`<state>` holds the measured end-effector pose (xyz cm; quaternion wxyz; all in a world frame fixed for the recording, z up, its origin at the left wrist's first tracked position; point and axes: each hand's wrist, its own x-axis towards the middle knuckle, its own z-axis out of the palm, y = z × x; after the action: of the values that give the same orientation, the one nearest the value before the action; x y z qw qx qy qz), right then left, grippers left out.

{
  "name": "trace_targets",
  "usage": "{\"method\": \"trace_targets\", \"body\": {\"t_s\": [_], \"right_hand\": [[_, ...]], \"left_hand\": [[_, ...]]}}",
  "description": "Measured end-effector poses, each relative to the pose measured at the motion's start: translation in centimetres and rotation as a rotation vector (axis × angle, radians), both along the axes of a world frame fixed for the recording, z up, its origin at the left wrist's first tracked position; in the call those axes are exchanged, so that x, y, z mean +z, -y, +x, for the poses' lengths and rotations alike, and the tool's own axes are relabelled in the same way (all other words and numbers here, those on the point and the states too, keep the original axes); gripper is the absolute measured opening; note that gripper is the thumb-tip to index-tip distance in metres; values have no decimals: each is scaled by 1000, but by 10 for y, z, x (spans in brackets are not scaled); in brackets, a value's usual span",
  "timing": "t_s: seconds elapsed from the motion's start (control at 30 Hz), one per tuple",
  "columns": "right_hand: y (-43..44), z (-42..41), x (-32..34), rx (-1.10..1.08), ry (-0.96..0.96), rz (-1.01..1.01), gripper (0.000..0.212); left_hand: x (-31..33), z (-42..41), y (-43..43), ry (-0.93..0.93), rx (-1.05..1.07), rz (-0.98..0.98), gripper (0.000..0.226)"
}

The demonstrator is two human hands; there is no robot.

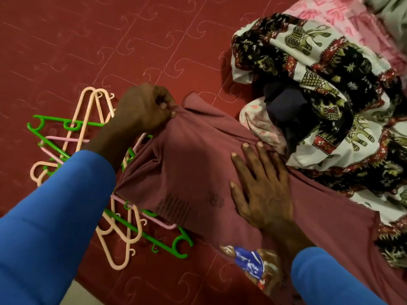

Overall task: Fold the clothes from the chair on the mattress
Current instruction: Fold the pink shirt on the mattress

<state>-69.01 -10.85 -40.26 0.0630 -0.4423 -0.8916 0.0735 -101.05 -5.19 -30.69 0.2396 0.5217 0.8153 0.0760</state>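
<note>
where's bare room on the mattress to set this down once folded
Widest bare mattress lies top left, above the hangers and left of the elephant-print pile. A narrow strip lies at the front edge, between hangers and the maroon garment. The right is crowded.

Single wide-angle view: worn on my head, it looks forward and steeply down, close over the red mattress [88, 40].
</note>
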Motion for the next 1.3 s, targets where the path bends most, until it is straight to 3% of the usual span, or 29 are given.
{"method": "trace_targets", "body": {"t_s": [0.13,0.37,0.47,0.6,0.7,0.87,1.03,1.13,1.23,1.3], "right_hand": [[1,1,0,-24,-52,8,63],[2,3,-3,-41,-85,8,60],[3,4,-5,-64,-114,5,59],[4,4,-7,-76,-141,1,57],[2,4,-6,-72,-160,-7,56],[3,6,1,-128,-227,27,49],[15,24,21,-389,-374,112,36],[26,63,34,-695,-488,135,35],[28,109,49,-1007,-577,0,38],[27,134,55,-1067,-483,-157,42]], "left_hand": [[-8,9,-6,252,87,338,13],[-13,20,-36,359,103,206,24],[-15,33,-47,319,96,103,21],[-21,42,-57,160,76,20,38],[-20,47,-59,18,16,2,24],[-24,51,-56,21,146,41,9],[-29,53,-50,-22,226,124,15],[-36,54,-46,75,195,121,13],[-45,53,-35,146,208,161,32],[-44,58,-29,169,267,189,29]]}}
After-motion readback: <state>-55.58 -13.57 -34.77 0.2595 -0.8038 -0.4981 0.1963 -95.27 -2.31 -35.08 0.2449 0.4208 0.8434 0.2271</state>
